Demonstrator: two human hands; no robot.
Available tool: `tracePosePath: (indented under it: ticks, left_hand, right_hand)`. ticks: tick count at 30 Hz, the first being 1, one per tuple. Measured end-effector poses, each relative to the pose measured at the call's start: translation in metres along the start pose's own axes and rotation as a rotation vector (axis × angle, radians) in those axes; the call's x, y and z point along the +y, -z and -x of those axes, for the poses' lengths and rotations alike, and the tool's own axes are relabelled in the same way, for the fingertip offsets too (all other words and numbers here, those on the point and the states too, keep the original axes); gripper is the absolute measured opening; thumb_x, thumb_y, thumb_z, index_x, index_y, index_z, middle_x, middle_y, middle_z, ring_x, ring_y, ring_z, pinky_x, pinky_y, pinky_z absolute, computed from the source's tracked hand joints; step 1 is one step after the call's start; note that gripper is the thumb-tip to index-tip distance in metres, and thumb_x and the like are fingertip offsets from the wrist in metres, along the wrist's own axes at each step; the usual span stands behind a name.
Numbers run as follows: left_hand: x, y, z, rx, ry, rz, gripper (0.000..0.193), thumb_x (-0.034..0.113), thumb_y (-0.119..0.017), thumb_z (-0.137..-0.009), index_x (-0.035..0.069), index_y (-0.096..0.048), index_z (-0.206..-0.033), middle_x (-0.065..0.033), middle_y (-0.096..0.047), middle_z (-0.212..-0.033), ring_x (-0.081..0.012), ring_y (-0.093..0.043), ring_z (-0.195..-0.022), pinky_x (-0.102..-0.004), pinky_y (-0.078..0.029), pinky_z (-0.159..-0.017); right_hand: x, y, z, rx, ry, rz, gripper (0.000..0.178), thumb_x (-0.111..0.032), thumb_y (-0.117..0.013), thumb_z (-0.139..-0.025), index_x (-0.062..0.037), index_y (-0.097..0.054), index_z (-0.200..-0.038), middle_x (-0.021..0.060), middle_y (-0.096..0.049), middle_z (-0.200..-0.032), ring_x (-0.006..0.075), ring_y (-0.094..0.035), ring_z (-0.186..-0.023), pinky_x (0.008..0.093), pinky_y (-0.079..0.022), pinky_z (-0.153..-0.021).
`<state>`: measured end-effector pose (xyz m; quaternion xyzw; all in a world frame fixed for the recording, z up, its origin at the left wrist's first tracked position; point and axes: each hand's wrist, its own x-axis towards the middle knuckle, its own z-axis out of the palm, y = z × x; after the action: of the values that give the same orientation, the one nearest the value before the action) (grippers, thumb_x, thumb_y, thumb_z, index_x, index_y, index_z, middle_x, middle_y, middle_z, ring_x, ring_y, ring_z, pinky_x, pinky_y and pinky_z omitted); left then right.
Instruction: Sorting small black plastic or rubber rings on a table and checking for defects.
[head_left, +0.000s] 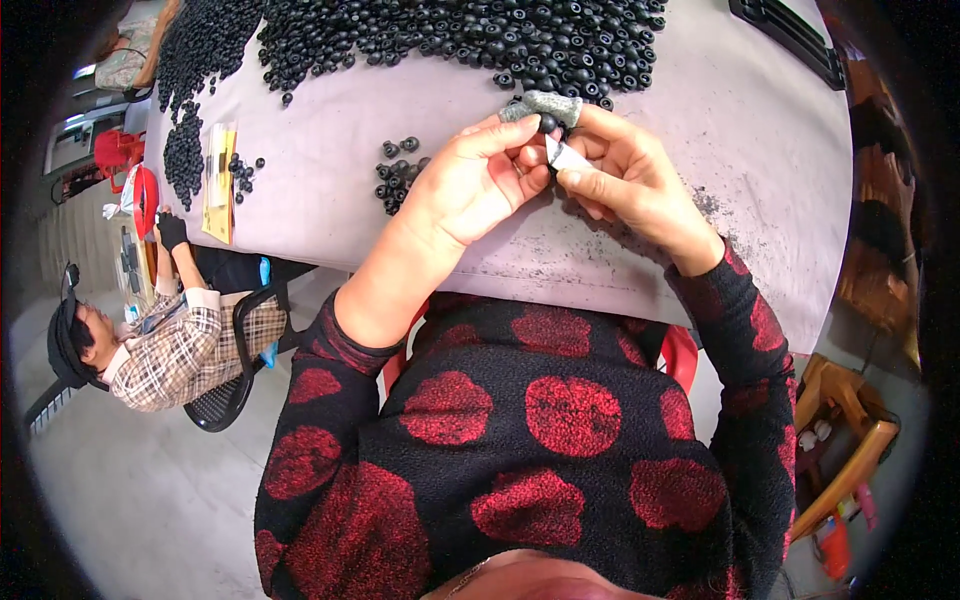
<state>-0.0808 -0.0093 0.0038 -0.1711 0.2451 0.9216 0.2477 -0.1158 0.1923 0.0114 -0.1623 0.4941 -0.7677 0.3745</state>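
Note:
Above the near part of the table, my two hands meet. My left hand point(470, 183) pinches a small round black part point(547, 123) between thumb and fingers. My right hand point(632, 172) is closed around a small flat white tool point(566, 157), its narrow end close against the black part. Whether the tool has a blade is too small to tell. Grey cloth finger covers point(553, 106) wrap fingertips at the far side of the grip. A little group of similar black parts point(397, 177) lies left of my left wrist.
A large spread of black round parts point(460, 45) covers the table's point(330, 150) far side. To the left lie a yellow-edged packet point(219, 185) and more parts. A co-worker in a checked shirt point(165, 360) sits at the left. A black rail-like object point(790, 40) lies far right.

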Motion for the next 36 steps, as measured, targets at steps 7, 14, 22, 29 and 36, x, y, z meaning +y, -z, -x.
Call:
tracePosePath:
  ticks: [7, 14, 22, 29, 36]
  left_hand:
    - [-0.003, -0.012, 0.004, 0.033, -0.055, -0.043, 0.011, 0.009, -0.059, -0.093, 0.003, -0.061, -0.102, -0.0052, -0.064, -0.092, -0.0121, -0.060, -0.077, -0.0295, -0.055, -0.074]
    - [-0.004, -0.009, 0.006, -0.013, 0.007, 0.032, 0.011, 0.009, -0.058, -0.094, 0.003, -0.061, -0.103, -0.0045, -0.062, -0.089, -0.0125, -0.060, -0.077, -0.0300, -0.055, -0.075]
    - [-0.005, -0.010, 0.006, 0.038, -0.019, -0.007, 0.010, 0.008, -0.058, -0.093, 0.004, -0.061, -0.102, -0.0025, -0.063, -0.087, -0.0120, -0.061, -0.077, -0.0310, -0.057, -0.074]
    - [-0.006, -0.012, 0.006, 0.070, -0.062, -0.042, 0.012, 0.006, -0.058, -0.093, 0.004, -0.060, -0.104, -0.0027, -0.063, -0.088, -0.0115, -0.062, -0.075, -0.0294, -0.056, -0.073]
    - [-0.005, -0.012, 0.009, 0.072, -0.085, -0.078, 0.014, 0.006, -0.059, -0.092, 0.003, -0.059, -0.106, -0.0036, -0.062, -0.090, -0.0112, -0.061, -0.076, -0.0279, -0.056, -0.072]
  right_hand:
    - [-0.002, 0.001, 0.000, -0.018, -0.003, 0.050, 0.040, -0.019, -0.064, -0.092, -0.0027, -0.053, -0.127, -0.0032, -0.058, -0.077, 0.0012, -0.046, -0.055, 0.0161, -0.035, -0.045]
    - [-0.005, 0.005, 0.002, -0.095, -0.006, -0.009, 0.039, -0.020, -0.064, -0.092, -0.0019, -0.054, -0.125, -0.0046, -0.058, -0.074, 0.0008, -0.043, -0.051, 0.0154, -0.032, -0.044]
    - [-0.005, 0.007, 0.001, -0.090, -0.032, -0.043, 0.036, -0.017, -0.062, -0.093, -0.0027, -0.055, -0.126, -0.0050, -0.058, -0.074, 0.0003, -0.042, -0.051, 0.0155, -0.033, -0.044]
    - [-0.008, 0.001, 0.001, -0.048, -0.024, 0.012, 0.032, -0.016, -0.062, -0.092, -0.0036, -0.058, -0.121, -0.0048, -0.057, -0.075, 0.0001, -0.044, -0.054, 0.0157, -0.034, -0.046]
    - [-0.008, 0.005, 0.001, -0.085, -0.062, 0.021, 0.029, -0.015, -0.061, -0.092, -0.0028, -0.058, -0.119, -0.0042, -0.058, -0.078, 0.0001, -0.044, -0.055, 0.0155, -0.035, -0.048]
